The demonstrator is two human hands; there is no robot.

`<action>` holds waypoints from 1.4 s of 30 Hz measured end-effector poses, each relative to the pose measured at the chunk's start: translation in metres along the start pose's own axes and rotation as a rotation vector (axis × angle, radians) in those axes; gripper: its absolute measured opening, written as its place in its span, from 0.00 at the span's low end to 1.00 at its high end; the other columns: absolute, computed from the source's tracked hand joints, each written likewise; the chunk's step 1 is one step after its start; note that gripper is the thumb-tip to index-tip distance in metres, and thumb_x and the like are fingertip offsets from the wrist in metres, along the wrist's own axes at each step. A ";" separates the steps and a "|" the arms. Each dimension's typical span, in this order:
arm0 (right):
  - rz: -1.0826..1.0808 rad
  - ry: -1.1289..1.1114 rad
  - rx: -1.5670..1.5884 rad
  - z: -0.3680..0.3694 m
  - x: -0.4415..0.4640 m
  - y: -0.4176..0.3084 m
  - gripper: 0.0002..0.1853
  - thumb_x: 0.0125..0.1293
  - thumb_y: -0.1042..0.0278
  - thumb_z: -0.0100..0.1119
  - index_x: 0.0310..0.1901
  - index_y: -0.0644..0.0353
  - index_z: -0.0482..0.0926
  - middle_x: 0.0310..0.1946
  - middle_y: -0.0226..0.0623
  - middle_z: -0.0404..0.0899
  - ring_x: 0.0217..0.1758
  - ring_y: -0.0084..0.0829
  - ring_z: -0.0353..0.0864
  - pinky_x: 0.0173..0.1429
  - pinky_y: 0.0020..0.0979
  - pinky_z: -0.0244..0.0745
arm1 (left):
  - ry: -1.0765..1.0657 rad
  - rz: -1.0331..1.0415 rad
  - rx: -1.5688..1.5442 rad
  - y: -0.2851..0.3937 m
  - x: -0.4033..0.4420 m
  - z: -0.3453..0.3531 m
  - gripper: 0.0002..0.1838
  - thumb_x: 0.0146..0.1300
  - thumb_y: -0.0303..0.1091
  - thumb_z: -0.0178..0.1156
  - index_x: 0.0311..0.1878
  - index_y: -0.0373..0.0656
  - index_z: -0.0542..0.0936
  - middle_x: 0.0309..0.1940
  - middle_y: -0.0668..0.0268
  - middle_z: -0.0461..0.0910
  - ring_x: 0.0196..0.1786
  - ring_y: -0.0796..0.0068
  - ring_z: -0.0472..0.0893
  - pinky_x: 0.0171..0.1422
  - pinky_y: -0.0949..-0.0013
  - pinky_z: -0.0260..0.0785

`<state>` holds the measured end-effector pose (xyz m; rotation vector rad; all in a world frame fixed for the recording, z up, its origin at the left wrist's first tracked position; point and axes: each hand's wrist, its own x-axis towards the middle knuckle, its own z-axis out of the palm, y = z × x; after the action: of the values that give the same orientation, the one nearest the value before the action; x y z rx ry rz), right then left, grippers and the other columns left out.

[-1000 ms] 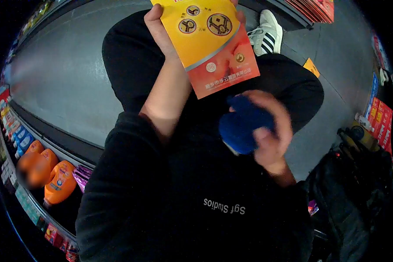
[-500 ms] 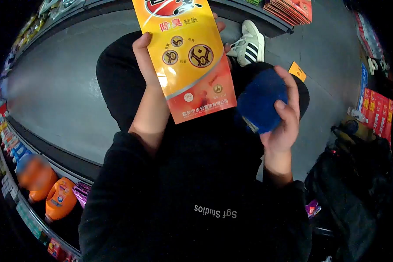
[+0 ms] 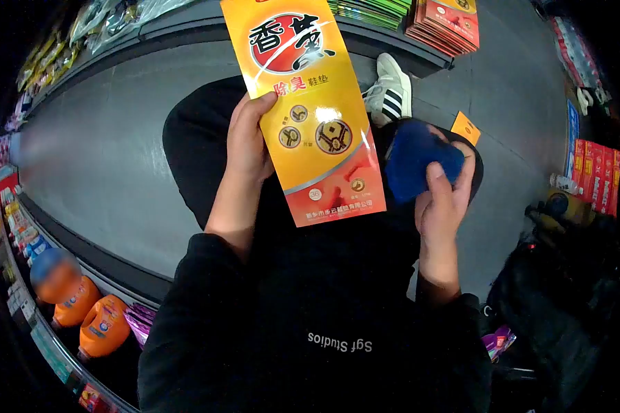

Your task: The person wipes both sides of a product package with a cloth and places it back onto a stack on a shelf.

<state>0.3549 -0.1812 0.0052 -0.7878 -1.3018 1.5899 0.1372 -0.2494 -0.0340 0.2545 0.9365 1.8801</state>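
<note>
A yellow and red insole packet (image 3: pixel 310 131) is upright above my lap, its printed front facing me. My left hand (image 3: pixel 251 134) grips its left edge, thumb on the front and the other fingers hidden behind. To the right of the packet, my right hand (image 3: pixel 448 182) holds a dark blue cloth (image 3: pixel 420 162), with the thumb pressed on its face and the fingers behind it. The cloth is near the packet's lower right edge.
Stacked red packets (image 3: pixel 444 27) and green ones (image 3: pixel 372 12) fill the shelf ahead. A yellow card (image 3: pixel 466 128) lies on the floor beyond my right knee. Orange bottles (image 3: pixel 105 325) stand on the left shelf. A black bag (image 3: pixel 551 296) sits at right, near red boxes (image 3: pixel 594 175).
The packet has come lower in view, showing more of its upper front. My right hand has raised the blue cloth beside it. The view has shifted, bringing more of the far shelf into sight.
</note>
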 end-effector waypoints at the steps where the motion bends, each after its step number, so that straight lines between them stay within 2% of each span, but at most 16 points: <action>1: 0.003 0.009 0.032 -0.002 0.001 -0.001 0.19 0.60 0.77 0.54 0.50 0.57 0.59 0.53 0.43 0.69 0.53 0.30 0.69 0.58 0.33 0.65 | -0.033 0.022 0.007 0.001 -0.001 0.002 0.20 0.61 0.32 0.47 0.55 0.30 0.66 0.48 0.50 0.75 0.47 0.63 0.79 0.50 0.67 0.72; 5: 0.041 -0.018 -0.153 -0.001 -0.008 0.004 0.22 0.57 0.79 0.58 0.49 0.58 0.60 0.51 0.42 0.70 0.52 0.28 0.69 0.57 0.32 0.66 | -0.060 -0.015 0.065 0.001 -0.003 0.005 0.20 0.61 0.30 0.49 0.55 0.31 0.66 0.49 0.51 0.75 0.47 0.64 0.79 0.51 0.67 0.73; 8: -0.097 -0.153 -0.432 0.004 -0.009 0.015 0.23 0.54 0.78 0.62 0.48 0.59 0.62 0.48 0.39 0.69 0.51 0.28 0.69 0.57 0.30 0.65 | -0.046 -0.013 0.076 -0.001 -0.006 0.015 0.20 0.61 0.31 0.51 0.55 0.32 0.67 0.48 0.53 0.76 0.47 0.65 0.80 0.50 0.68 0.73; 9: 0.032 -0.169 -0.403 0.004 -0.010 0.016 0.27 0.53 0.79 0.62 0.52 0.60 0.61 0.48 0.39 0.68 0.52 0.27 0.68 0.58 0.30 0.64 | -0.049 -0.019 0.078 -0.003 -0.006 0.016 0.20 0.61 0.31 0.51 0.55 0.32 0.67 0.48 0.53 0.76 0.47 0.65 0.80 0.50 0.68 0.73; 11: 0.007 -0.158 -0.308 0.011 -0.009 0.011 0.29 0.52 0.79 0.63 0.56 0.61 0.63 0.46 0.38 0.72 0.50 0.25 0.71 0.55 0.29 0.67 | -0.057 -0.026 0.122 -0.005 -0.006 0.018 0.19 0.61 0.31 0.54 0.55 0.34 0.67 0.47 0.55 0.77 0.46 0.67 0.80 0.49 0.69 0.73; 15: 0.061 -0.250 -0.392 0.008 -0.010 0.013 0.26 0.53 0.80 0.62 0.55 0.64 0.67 0.46 0.35 0.73 0.49 0.22 0.72 0.53 0.26 0.68 | -0.109 -0.005 0.277 -0.013 -0.009 0.020 0.21 0.59 0.29 0.59 0.55 0.37 0.68 0.45 0.57 0.78 0.45 0.69 0.81 0.49 0.69 0.73; 17: 0.093 -0.213 -0.417 0.007 -0.011 0.016 0.21 0.53 0.78 0.64 0.49 0.66 0.72 0.40 0.33 0.76 0.44 0.20 0.75 0.50 0.24 0.71 | -0.188 0.064 0.378 -0.015 -0.010 0.022 0.24 0.55 0.26 0.63 0.55 0.38 0.68 0.45 0.58 0.79 0.45 0.70 0.80 0.49 0.68 0.74; 21: 0.123 -0.224 -0.472 0.004 -0.009 0.017 0.18 0.54 0.77 0.65 0.46 0.66 0.74 0.36 0.31 0.78 0.39 0.19 0.76 0.45 0.22 0.72 | -0.197 0.001 0.396 -0.017 -0.009 0.020 0.25 0.55 0.26 0.64 0.55 0.38 0.67 0.45 0.59 0.79 0.45 0.72 0.80 0.50 0.69 0.73; 23: 0.138 -0.145 -0.467 0.006 -0.008 0.020 0.14 0.54 0.76 0.65 0.42 0.66 0.75 0.33 0.30 0.78 0.36 0.18 0.76 0.43 0.22 0.72 | -0.234 0.001 0.386 -0.017 -0.009 0.018 0.25 0.55 0.25 0.63 0.56 0.38 0.67 0.46 0.59 0.78 0.46 0.72 0.80 0.50 0.69 0.73; 26: 0.031 0.041 -0.368 0.005 0.010 0.024 0.09 0.56 0.73 0.64 0.37 0.66 0.77 0.29 0.31 0.80 0.31 0.18 0.77 0.37 0.22 0.73 | -0.320 -0.055 0.484 -0.016 -0.009 0.016 0.25 0.55 0.23 0.62 0.57 0.38 0.66 0.46 0.60 0.78 0.46 0.71 0.79 0.51 0.69 0.72; 27: 0.080 0.124 -0.311 0.003 0.020 0.016 0.08 0.57 0.73 0.63 0.36 0.66 0.77 0.29 0.31 0.80 0.31 0.18 0.77 0.37 0.22 0.74 | -0.320 -0.057 0.486 -0.018 -0.012 0.018 0.25 0.55 0.23 0.62 0.57 0.38 0.66 0.46 0.60 0.78 0.46 0.71 0.79 0.51 0.69 0.72; 29: 0.163 0.135 -0.166 -0.001 0.034 0.005 0.08 0.58 0.73 0.63 0.36 0.66 0.77 0.29 0.31 0.80 0.31 0.18 0.77 0.37 0.22 0.74 | -0.322 -0.162 0.436 -0.025 -0.020 0.021 0.26 0.55 0.22 0.62 0.57 0.37 0.66 0.46 0.60 0.78 0.47 0.71 0.79 0.53 0.69 0.71; 33: 0.100 0.075 -0.317 -0.001 0.021 0.015 0.09 0.56 0.73 0.64 0.37 0.65 0.77 0.30 0.30 0.80 0.33 0.18 0.77 0.39 0.22 0.74 | -0.269 -0.110 0.432 -0.026 -0.017 0.018 0.25 0.54 0.23 0.63 0.55 0.36 0.67 0.46 0.58 0.78 0.48 0.70 0.78 0.54 0.68 0.70; 37: 0.142 -0.136 -0.422 0.002 -0.016 0.024 0.12 0.52 0.74 0.67 0.38 0.64 0.76 0.30 0.30 0.79 0.34 0.18 0.76 0.40 0.23 0.73 | -0.211 -0.057 0.369 -0.019 -0.008 0.015 0.24 0.54 0.24 0.63 0.54 0.37 0.67 0.46 0.56 0.78 0.47 0.68 0.80 0.52 0.68 0.72; 40: 0.115 -0.171 -0.434 -0.001 -0.022 0.028 0.12 0.52 0.74 0.67 0.38 0.64 0.76 0.30 0.30 0.79 0.33 0.18 0.76 0.39 0.23 0.73 | -0.228 -0.065 0.340 -0.019 -0.008 0.014 0.24 0.53 0.23 0.63 0.54 0.37 0.68 0.46 0.56 0.78 0.47 0.68 0.80 0.52 0.68 0.72; 42: 0.127 -0.108 -0.411 -0.002 -0.014 0.026 0.12 0.52 0.75 0.66 0.38 0.64 0.76 0.30 0.30 0.79 0.33 0.17 0.76 0.39 0.23 0.73 | -0.258 -0.087 0.344 -0.020 -0.009 0.014 0.24 0.53 0.22 0.63 0.54 0.37 0.68 0.46 0.57 0.78 0.47 0.68 0.80 0.52 0.67 0.72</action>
<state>0.3558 -0.1936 -0.0211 -1.0636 -1.7182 1.4965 0.1631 -0.2456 -0.0361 0.6370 1.0689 1.5549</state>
